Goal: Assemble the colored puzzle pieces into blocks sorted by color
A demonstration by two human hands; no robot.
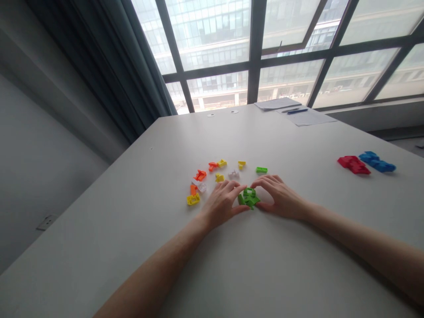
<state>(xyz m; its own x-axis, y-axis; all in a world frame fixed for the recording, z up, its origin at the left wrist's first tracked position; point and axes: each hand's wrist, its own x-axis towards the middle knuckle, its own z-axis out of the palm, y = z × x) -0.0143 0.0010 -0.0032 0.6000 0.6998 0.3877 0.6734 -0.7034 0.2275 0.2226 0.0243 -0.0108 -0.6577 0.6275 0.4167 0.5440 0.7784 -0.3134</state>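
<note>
Leftmost on the white table (126,212), a loose arc of small moulded pieces, apparently plastic, begins with a yellow openwork block (193,199), then orange angular pieces (200,175) and whitish translucent pieces (233,174), with more yellow among them. Next comes the left hand (222,201), arched, thumb and fingers parted around the left side of a cluster of green notched plastic pieces (252,201). This cluster lies on the table between the two hands. Such pieces should be light, stiff and a little slick, their thin tabs perhaps the weakest part; pinching the thicker outer edges between thumb and fingertip looks surest. Just beyond sits a bright green rectangular bar (261,169). The right hand (281,197) curves in from the other side, thumb by the cluster's edge. Farther right rest a red chunky form (353,164) and a blue chunky form (377,161). Fingers cover parts of the green edges, so I cannot tell whether either hand truly grips, nor how many pieces are joined; both forearms run out of frame.
</note>
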